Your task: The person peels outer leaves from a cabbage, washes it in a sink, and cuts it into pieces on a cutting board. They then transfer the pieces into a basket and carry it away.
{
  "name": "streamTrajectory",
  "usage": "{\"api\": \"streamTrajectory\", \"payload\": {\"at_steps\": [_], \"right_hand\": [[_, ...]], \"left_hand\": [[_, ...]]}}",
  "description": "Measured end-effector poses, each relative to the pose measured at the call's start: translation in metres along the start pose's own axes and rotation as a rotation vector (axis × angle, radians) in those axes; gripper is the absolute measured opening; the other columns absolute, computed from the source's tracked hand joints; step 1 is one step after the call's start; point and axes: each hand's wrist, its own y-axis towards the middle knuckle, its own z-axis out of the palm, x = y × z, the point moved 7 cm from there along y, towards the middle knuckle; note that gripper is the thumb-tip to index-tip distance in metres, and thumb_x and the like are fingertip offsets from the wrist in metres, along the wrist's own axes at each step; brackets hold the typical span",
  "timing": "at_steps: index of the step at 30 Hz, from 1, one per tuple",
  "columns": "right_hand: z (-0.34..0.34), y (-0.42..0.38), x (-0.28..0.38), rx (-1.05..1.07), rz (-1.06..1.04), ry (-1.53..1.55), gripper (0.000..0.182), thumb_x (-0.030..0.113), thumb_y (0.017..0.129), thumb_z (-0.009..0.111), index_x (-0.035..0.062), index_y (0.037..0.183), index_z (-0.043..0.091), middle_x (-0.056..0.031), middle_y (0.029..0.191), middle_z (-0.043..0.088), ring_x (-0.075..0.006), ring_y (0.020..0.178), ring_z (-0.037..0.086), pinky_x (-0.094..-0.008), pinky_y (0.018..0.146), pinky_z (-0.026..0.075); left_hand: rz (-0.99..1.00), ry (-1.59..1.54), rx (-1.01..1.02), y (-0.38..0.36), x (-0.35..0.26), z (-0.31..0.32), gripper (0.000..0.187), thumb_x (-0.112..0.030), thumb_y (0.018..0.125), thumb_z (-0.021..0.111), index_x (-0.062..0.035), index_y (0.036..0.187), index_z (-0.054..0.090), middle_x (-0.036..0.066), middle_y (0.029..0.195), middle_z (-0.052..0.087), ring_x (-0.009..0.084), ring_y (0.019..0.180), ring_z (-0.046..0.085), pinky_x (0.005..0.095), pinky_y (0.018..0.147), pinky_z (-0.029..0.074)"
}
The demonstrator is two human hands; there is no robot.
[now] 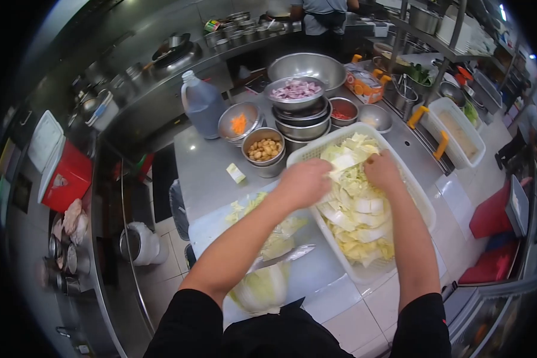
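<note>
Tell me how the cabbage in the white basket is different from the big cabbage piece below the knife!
The basket cabbage is cut into many loose pieces, but the big cabbage piece is one chunk. The left hand and right hand are at the basket cabbage, while the big cabbage piece lies on the cutting board with neither hand on it. Both look pale yellow-green and white.

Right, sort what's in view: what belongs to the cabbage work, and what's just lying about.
Belongs, it seems:
- Left hand and right hand, both at the cut cabbage
- White basket holding it
- Cutting board, with knife and larger cabbage piece

Probably just about:
- Jug of dark liquid
- Bowl of purple slices
- Red cooler
</note>
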Motion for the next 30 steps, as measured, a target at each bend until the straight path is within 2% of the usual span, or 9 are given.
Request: {"api": "streamTrajectory", "payload": {"at_steps": [1,5,8,11,14,17,23,26,30], "right_hand": [[-0.006,-0.002,-0.001,0.024,0.005,-0.027,0.035,0.029,0.090,0.066,0.0060,0.115,0.073,-0.0216,0.137,0.054,-0.0373,0.121,0.060,-0.0473,0.103,0.050],[-0.019,-0.008,-0.006,0.151,-0.008,-0.165,0.033,0.030,0.092,0.066,0.0067,0.114,0.073,-0.0204,0.129,0.058,-0.0368,0.115,0.062,-0.0473,0.099,0.051],[-0.064,-0.058,0.051,-0.202,-0.098,-0.266,0.033,0.029,0.093,0.067,0.0073,0.118,0.071,-0.0204,0.126,0.061,-0.0368,0.111,0.063,-0.0464,0.097,0.051],[-0.055,-0.126,0.131,-0.167,-0.464,0.155,0.038,0.026,0.091,0.073,0.0057,0.123,0.068,-0.0177,0.125,0.062,-0.0388,0.116,0.060,-0.0461,0.097,0.051],[-0.005,-0.171,0.192,0.314,-0.565,0.259,0.053,0.025,0.087,0.079,0.0057,0.134,0.062,-0.0187,0.132,0.059,-0.0420,0.123,0.056,-0.0459,0.099,0.052],[0.069,-0.172,0.206,0.453,-0.561,-0.043,0.094,0.029,0.076,0.087,0.0107,0.156,0.040,-0.0244,0.143,0.048,-0.0445,0.125,0.055,-0.0457,0.100,0.053],[0.119,-0.151,0.220,0.611,-0.477,-0.356,0.146,0.028,0.056,0.094,0.0212,0.166,-0.002,-0.0254,0.148,0.034,-0.0476,0.128,0.048,-0.0504,0.099,0.054],[0.130,-0.142,0.231,0.621,-0.528,-0.396,0.138,0.025,0.056,0.094,0.0239,0.166,0.009,-0.0231,0.145,0.036,-0.0464,0.127,0.048,-0.0495,0.101,0.054],[0.147,-0.137,0.232,0.642,-0.569,-0.351,0.116,0.023,0.059,0.090,0.0246,0.159,0.032,-0.0214,0.144,0.039,-0.0452,0.127,0.048,-0.0492,0.103,0.052]], "left_hand": [[0.038,0.023,-0.148,-0.010,0.029,-0.016,0.036,-0.024,0.091,0.062,-0.0088,0.123,0.069,0.017,0.119,0.071,0.0354,0.110,0.067,0.0455,0.097,0.053],[-0.546,0.349,0.036,-0.047,0.182,-0.034,0.025,-0.021,0.092,0.059,-0.0156,0.113,0.072,0.014,0.117,0.072,0.0342,0.113,0.066,0.0490,0.092,0.054],[-0.416,0.422,-0.282,-0.062,0.219,-0.017,0.022,-0.022,0.095,0.059,-0.0136,0.109,0.073,0.016,0.115,0.072,0.0338,0.113,0.066,0.0485,0.094,0.054],[-0.478,0.332,-0.098,-0.054,0.268,0.009,0.022,-0.024,0.097,0.060,-0.0113,0.109,0.073,0.016,0.116,0.071,0.0355,0.110,0.066,0.0470,0.094,0.053],[-0.514,0.209,-0.068,-0.073,0.250,-0.012,0.020,-0.021,0.097,0.060,-0.0087,0.107,0.072,0.015,0.117,0.068,0.0375,0.108,0.066,0.0455,0.093,0.053],[-0.309,0.118,-0.118,-0.117,0.211,-0.038,0.020,-0.022,0.095,0.065,-0.0054,0.106,0.071,0.016,0.114,0.067,0.0391,0.108,0.065,0.0451,0.091,0.052],[-0.405,0.186,0.189,-0.188,0.182,0.000,0.087,-0.032,0.079,0.084,0.0011,0.148,0.044,0.024,0.135,0.052,0.0404,0.115,0.063,0.0425,0.100,0.053],[-0.467,0.100,0.308,-0.181,0.180,0.013,0.110,-0.033,0.075,0.088,0.0030,0.158,0.026,0.026,0.142,0.043,0.0415,0.118,0.062,0.0418,0.102,0.053],[-0.389,0.056,0.297,-0.172,0.184,0.029,0.078,-0.020,0.083,0.077,-0.0025,0.150,0.040,0.025,0.133,0.051,0.0429,0.116,0.062,0.0457,0.097,0.054]]}}
